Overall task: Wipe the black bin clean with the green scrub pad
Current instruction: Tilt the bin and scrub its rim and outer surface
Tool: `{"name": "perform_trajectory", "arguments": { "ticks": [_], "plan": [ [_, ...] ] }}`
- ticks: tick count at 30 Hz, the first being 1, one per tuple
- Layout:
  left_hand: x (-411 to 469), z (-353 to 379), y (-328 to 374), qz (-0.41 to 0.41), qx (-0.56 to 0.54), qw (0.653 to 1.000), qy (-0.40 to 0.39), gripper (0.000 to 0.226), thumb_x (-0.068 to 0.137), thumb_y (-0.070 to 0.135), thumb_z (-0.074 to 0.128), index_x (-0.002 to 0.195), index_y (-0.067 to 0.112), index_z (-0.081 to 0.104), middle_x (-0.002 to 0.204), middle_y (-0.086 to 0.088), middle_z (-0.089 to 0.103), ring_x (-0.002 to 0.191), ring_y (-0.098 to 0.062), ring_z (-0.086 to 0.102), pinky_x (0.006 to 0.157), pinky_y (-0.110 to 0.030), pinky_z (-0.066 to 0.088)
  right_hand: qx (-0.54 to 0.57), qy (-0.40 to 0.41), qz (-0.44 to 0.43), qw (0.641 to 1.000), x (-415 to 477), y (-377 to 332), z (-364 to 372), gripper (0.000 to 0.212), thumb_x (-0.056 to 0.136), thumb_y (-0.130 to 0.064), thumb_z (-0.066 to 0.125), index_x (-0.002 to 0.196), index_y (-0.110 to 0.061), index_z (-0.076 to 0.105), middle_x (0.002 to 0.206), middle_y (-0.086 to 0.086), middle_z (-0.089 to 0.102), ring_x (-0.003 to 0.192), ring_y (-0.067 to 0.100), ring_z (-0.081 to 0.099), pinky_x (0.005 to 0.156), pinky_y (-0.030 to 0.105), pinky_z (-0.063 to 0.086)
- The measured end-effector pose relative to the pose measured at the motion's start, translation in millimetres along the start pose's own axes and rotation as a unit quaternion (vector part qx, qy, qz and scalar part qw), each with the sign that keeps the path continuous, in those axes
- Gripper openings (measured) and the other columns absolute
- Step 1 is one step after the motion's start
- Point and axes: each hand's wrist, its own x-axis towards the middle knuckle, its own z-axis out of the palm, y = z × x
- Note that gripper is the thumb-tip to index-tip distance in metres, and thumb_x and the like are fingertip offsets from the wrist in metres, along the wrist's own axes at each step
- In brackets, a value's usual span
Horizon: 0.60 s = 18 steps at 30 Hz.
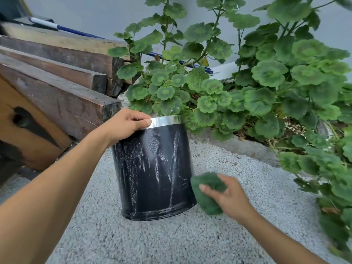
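The black bin (156,172) stands on pebbled ground, tilted slightly away, with a silver band round its rim and white soapy streaks running down its side. My left hand (123,125) grips the rim at the bin's upper left, thumb on the silver band. My right hand (228,195) holds the green scrub pad (207,193) at the bin's lower right edge; the pad is blurred and sits beside or just touching the wall.
Stacked dark wooden beams (57,77) rise at the left behind the bin. A leafy green plant (266,82) in a raised bed fills the back and right. A blue and white pole (62,27) lies behind the beams. Pebbled ground (133,241) spreads in front.
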Motion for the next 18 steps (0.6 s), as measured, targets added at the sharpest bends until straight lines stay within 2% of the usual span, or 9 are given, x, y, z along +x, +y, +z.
{"name": "perform_trajectory", "arguments": {
  "ticks": [3,5,7,9,11,12,14,16,18],
  "plan": [
    [-5,2,1,0.004,0.003,1.0,0.005,0.015,0.096,0.027,0.069,0.1,0.032,0.083,0.108,0.012,0.079,0.109,-0.012,0.07,0.113,-0.049,0.042,0.025,0.034,-0.077,0.996,32,-46,-8,0.028,0.091,-0.022,0.079,0.09,-0.05,0.078,0.098,-0.019,0.081,0.086,0.006,0.079,0.062,0.032,0.067],
    [-8,3,1,0.005,0.003,1.0,0.006,0.016,0.097,0.026,0.068,0.099,0.03,0.083,0.108,0.009,0.079,0.109,-0.017,0.07,0.113,-0.051,0.041,0.039,0.064,-0.125,0.989,49,-74,-9,0.025,0.094,-0.018,0.077,0.092,-0.042,0.08,0.097,-0.013,0.083,0.085,0.009,0.08,0.064,0.028,0.065],
    [-12,4,3,0.011,0.003,1.0,0.0,0.017,0.098,0.024,0.066,0.101,0.026,0.083,0.109,0.003,0.079,0.109,-0.022,0.07,0.113,-0.05,0.041,0.042,0.087,-0.16,0.982,64,-91,-8,0.02,0.095,-0.015,0.077,0.098,-0.034,0.08,0.098,-0.01,0.083,0.088,0.011,0.08,0.071,0.031,0.067],
    [-16,5,4,0.016,0.007,1.0,-0.002,0.017,0.098,0.023,0.066,0.101,0.02,0.083,0.108,0.0,0.079,0.105,-0.018,0.069,0.114,-0.049,0.041,0.046,0.085,-0.178,0.979,78,-97,-5,0.018,0.095,-0.017,0.078,0.109,-0.027,0.079,0.105,-0.004,0.083,0.099,0.015,0.079,0.085,0.041,0.066],
    [-21,8,5,0.015,0.01,1.0,0.002,0.018,0.098,0.022,0.066,0.103,0.014,0.081,0.11,-0.005,0.078,0.104,-0.014,0.067,0.115,-0.048,0.04,0.032,0.078,-0.166,0.982,89,-103,-1,0.034,0.094,-0.024,0.079,0.126,-0.016,0.074,0.12,0.001,0.079,0.113,0.021,0.075,0.098,0.049,0.061],
    [-23,9,5,0.013,0.009,1.0,0.006,0.018,0.098,0.023,0.066,0.104,0.014,0.081,0.112,-0.003,0.077,0.106,-0.013,0.066,0.116,-0.047,0.04,0.026,0.07,-0.164,0.984,93,-104,0,0.037,0.094,-0.024,0.079,0.129,-0.014,0.073,0.121,0.001,0.079,0.112,0.02,0.075,0.099,0.05,0.061],
    [-27,11,6,0.011,0.012,1.0,0.016,0.018,0.099,0.024,0.067,0.107,0.017,0.081,0.118,0.002,0.076,0.112,-0.013,0.066,0.115,-0.046,0.04,0.016,0.053,-0.176,0.983,96,-103,4,0.03,0.096,-0.02,0.077,0.125,-0.015,0.075,0.114,-0.003,0.081,0.105,0.018,0.077,0.096,0.05,0.062],
    [-30,13,7,0.011,0.018,1.0,0.021,0.019,0.099,0.025,0.067,0.108,0.018,0.081,0.123,0.004,0.074,0.119,-0.014,0.064,0.116,-0.044,0.039,0.004,0.048,-0.18,0.982,92,-99,7,0.027,0.096,-0.018,0.077,0.123,-0.016,0.076,0.113,-0.003,0.081,0.106,0.018,0.076,0.097,0.051,0.061],
    [-30,14,7,0.011,0.02,1.0,0.017,0.016,0.099,0.026,0.066,0.101,0.022,0.082,0.121,0.002,0.076,0.121,-0.016,0.064,0.115,-0.041,0.038,-0.02,0.037,-0.188,0.981,85,-90,5,0.024,0.096,-0.015,0.076,0.12,-0.017,0.077,0.113,-0.003,0.08,0.108,0.019,0.075,0.097,0.051,0.061]
  ]
}}
